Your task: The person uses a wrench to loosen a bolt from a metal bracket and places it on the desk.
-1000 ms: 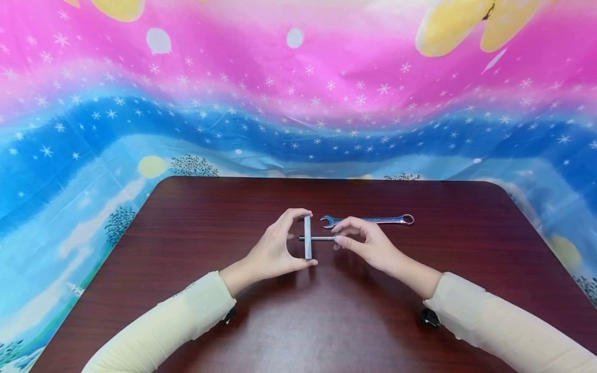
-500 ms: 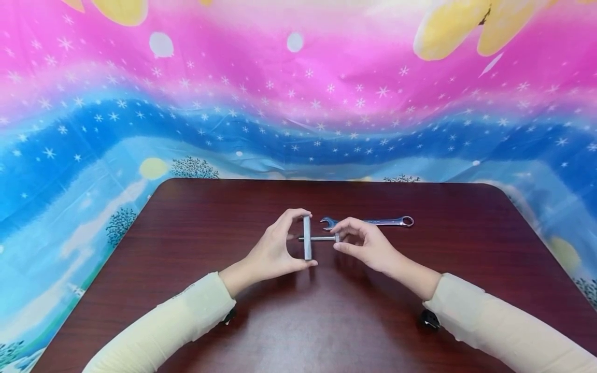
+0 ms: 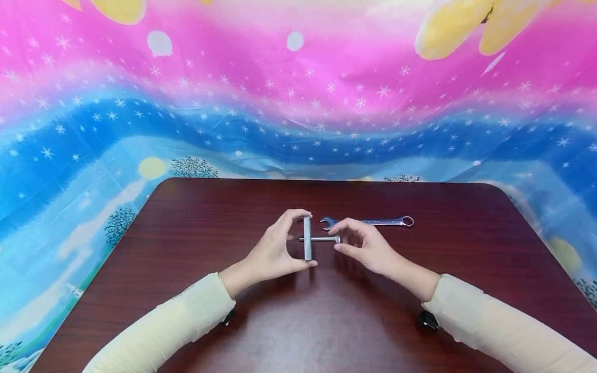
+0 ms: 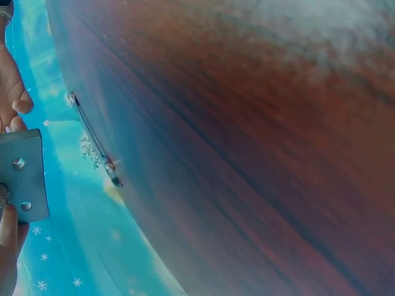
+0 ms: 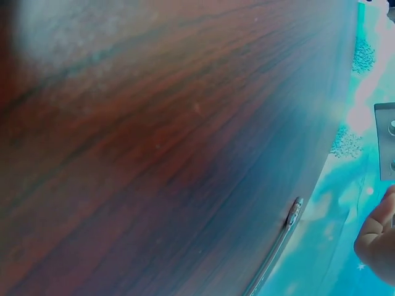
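In the head view my left hand grips a grey metal plate on edge above the table, thumb below and fingers above. A bolt runs level through the plate, its tip just past the left face. My right hand has thumb and index finger curled round the bolt head, which shows between them; whether both touch it is hard to tell. The left wrist view shows holes in the plate and a finger beside the threaded end. Only a corner of the plate enters the right wrist view.
A combination wrench lies on the dark wooden table behind the right hand, partly covered by its fingers. A patterned cloth hangs behind the table's far edge.
The right thumb and index finger have spread slightly round the bolt head, so it shows more. Left hand and plate stay in place; the bolt's position looks nearly the same.
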Available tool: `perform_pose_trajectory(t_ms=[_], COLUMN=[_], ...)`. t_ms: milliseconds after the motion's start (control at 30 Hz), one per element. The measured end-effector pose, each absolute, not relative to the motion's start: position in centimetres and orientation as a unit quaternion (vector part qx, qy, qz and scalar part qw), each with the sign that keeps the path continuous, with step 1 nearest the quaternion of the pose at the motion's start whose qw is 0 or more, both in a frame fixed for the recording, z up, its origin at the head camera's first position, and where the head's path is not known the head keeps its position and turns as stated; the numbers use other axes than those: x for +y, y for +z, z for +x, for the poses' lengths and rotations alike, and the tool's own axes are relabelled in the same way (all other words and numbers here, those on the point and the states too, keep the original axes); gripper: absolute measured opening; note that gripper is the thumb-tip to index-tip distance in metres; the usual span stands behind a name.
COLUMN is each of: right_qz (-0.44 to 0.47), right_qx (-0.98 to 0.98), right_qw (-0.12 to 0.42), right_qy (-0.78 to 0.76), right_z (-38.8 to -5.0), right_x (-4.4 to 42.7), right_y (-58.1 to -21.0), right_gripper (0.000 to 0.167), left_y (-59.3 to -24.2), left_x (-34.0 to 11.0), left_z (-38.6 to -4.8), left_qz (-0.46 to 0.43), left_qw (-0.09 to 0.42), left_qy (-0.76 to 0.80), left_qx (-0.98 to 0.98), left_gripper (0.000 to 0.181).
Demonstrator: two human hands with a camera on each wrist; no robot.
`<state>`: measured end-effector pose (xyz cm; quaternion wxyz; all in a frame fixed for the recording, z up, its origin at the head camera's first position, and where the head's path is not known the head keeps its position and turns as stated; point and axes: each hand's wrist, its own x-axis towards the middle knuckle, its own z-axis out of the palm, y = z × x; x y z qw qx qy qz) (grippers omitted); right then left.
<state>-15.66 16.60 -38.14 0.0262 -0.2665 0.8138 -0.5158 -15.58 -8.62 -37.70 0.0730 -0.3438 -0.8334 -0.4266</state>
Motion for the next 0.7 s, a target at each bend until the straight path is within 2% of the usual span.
perform_pose_trajectory(t_ms=[300, 433, 567, 700], right_qz=[-0.253, -0.254, -0.266, -0.256], right_qx=[0.793, 0.802, 0.811, 0.803], right_qw=[0.081, 0.051, 0.019, 0.040], right_qy=[-0.548, -0.538, -0.521, -0.538], right_z=[-15.97, -15.97, -15.95, -16.01], right_x=[16.91, 16.87, 16.76, 16.79], right_y=[-38.37, -38.40, -38.48, -38.54], right_gripper=[0.018, 0.017, 0.025, 0.025], left_y=[-37.93, -37.90, -37.91, -37.90], left_x=[-8.61, -8.56, -8.63, -8.69], left_z=[-15.51, -15.63, -15.76, -15.83], left_qz=[-0.341, -0.343, -0.341, -0.340], left_qw=[0.069, 0.073, 0.078, 0.076], left_qy=[-0.425, -0.424, -0.422, -0.423], left_qx=[-0.835, -0.835, -0.836, -0.836], left_gripper=[0.091, 0.090, 0.091, 0.090])
